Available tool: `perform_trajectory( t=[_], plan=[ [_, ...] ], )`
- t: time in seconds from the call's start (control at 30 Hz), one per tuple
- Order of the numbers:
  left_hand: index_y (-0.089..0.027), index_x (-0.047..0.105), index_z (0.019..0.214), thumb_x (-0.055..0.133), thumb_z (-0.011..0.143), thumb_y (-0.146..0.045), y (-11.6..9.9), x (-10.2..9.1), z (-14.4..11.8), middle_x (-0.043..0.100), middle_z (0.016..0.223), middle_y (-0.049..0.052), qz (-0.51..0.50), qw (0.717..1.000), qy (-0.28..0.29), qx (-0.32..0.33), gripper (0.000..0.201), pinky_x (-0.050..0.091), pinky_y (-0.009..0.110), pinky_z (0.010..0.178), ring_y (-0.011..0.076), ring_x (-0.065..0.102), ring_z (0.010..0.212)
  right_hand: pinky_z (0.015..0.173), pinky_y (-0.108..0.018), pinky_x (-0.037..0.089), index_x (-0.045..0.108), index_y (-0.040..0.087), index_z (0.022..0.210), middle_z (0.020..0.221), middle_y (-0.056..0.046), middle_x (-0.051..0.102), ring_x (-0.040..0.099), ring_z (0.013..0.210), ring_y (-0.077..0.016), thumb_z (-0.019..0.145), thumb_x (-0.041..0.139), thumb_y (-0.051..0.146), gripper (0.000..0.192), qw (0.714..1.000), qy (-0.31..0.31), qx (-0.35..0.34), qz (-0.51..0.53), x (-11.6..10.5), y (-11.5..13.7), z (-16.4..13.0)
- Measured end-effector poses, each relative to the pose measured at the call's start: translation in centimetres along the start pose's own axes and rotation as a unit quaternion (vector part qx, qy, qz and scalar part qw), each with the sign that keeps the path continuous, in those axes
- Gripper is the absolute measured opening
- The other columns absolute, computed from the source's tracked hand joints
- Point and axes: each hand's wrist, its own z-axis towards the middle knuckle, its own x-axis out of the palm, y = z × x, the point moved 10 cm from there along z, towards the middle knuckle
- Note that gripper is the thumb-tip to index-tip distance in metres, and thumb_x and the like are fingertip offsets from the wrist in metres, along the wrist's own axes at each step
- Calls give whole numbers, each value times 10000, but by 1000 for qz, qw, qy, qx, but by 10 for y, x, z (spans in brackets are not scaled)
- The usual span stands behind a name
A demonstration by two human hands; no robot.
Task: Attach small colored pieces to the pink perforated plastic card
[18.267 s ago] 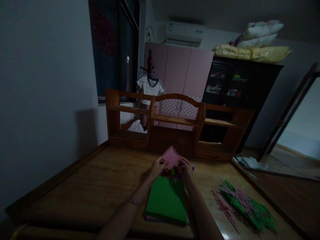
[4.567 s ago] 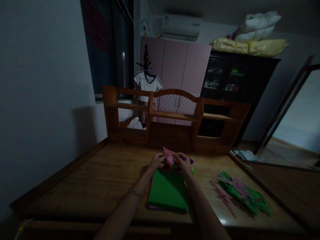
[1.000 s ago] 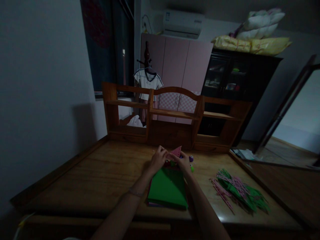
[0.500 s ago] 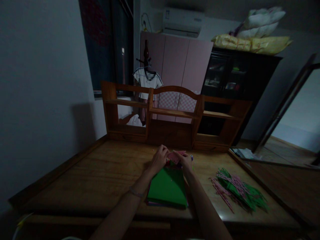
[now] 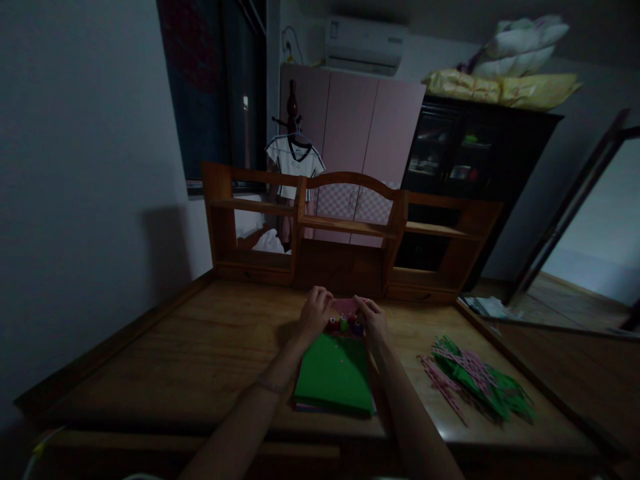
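1. The stack of coloured sheets (image 5: 334,383), green on top, is lying nearest on the wooden desk (image 5: 165,360).
2. The left hand (image 5: 315,315) and right hand (image 5: 373,321) are pinching the pink paper (image 5: 345,308) just beyond; fingers are curled together on it.
3. Small punches (image 5: 344,325) are sitting between the hands; a careless nudge might scatter them or crease the paper.
4. Cut strips (image 5: 475,383) are lying well apart, right.
5. The desk hutch (image 5: 350,230) is standing furthest; its shelves are holding nothing I can make out.

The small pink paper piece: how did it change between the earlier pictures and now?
The small pink paper piece came down from upright to low and flat between the left hand and right hand, both gripping it throughout. The green paper stack and cut strips stayed put.
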Motion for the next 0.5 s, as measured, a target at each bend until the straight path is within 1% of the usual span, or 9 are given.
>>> perform_trajectory(
  t=[0.07, 0.1, 0.17, 0.23, 0.27, 0.33, 0.4, 0.43, 0.5],
  plan=[
    [-179, 541, 965, 499, 849, -380, 8, -13, 1, 526, 959, 67, -27, 997, -50, -43, 235, 403, 290, 810, 170, 512, 899, 411, -212, 313, 677, 167, 860, 602, 6, 574, 448, 456, -101, 616, 716, 504, 418, 1000, -8, -3, -3, 0, 3, -2],
    [-180, 544, 956, 515, 831, -427, 16, -18, 0, 544, 908, 56, -45, 994, -67, -75, 278, 411, 272, 760, 161, 525, 837, 417, -215, 319, 684, 167, 878, 614, -1, 584, 457, 467, -106, 620, 711, 507, 427, 1000, -10, -8, -7, 1, 6, -3],
    [-173, 565, 825, 502, 800, -533, 36, -17, -4, 551, 717, 25, -94, 980, -62, -161, 366, 399, 237, 620, 134, 523, 656, 440, -223, 340, 697, 169, 909, 658, -21, 613, 489, 510, -122, 628, 702, 509, 441, 1000, -9, -25, -15, 3, 13, -5],
    [-158, 547, 647, 418, 778, -646, 57, 2, -13, 505, 534, 13, -170, 949, 6, -266, 522, 342, 223, 492, 113, 480, 489, 471, -229, 357, 709, 169, 910, 695, -35, 632, 512, 559, -136, 627, 703, 504, 439, 999, -4, -45, -22, 5, 22, -9],
    [-150, 537, 594, 362, 765, -696, 64, 16, -19, 494, 483, 20, -215, 923, 59, -314, 598, 311, 223, 448, 107, 458, 432, 489, -231, 366, 714, 170, 902, 714, -39, 639, 521, 585, -141, 624, 708, 497, 429, 998, 1, -54, -25, 8, 26, -11],
    [-127, 563, 584, 274, 733, -763, 64, 46, -32, 525, 468, 51, -306, 857, 166, -379, 715, 268, 224, 397, 102, 432, 367, 536, -235, 384, 721, 176, 874, 760, -41, 646, 536, 646, -151, 619, 720, 476, 393, 997, 22, -71, -31, 14, 33, -14],
    [-102, 604, 633, 274, 710, -783, 54, 67, -39, 567, 507, 77, -386, 797, 240, -399, 760, 259, 224, 382, 99, 432, 357, 604, -241, 404, 725, 187, 853, 823, -40, 643, 552, 733, -165, 629, 723, 446, 343, 994, 57, -90, -40, 23, 40, -18],
    [-95, 617, 658, 315, 710, -768, 48, 72, -40, 578, 525, 80, -420, 775, 257, -396, 740, 268, 222, 386, 96, 439, 365, 637, -245, 409, 726, 192, 843, 846, -39, 637, 555, 773, -172, 637, 721, 435, 319, 991, 77, -98, -45, 27, 42, -20],
    [-95, 630, 689, 457, 715, -674, 40, 77, -38, 583, 550, 68, -472, 753, 256, -381, 605, 296, 216, 405, 91, 456, 399, 686, -253, 412, 728, 197, 820, 864, -38, 626, 554, 832, -183, 652, 714, 419, 279, 985, 121, -108, -57, 37, 44, -23]
  ],
)
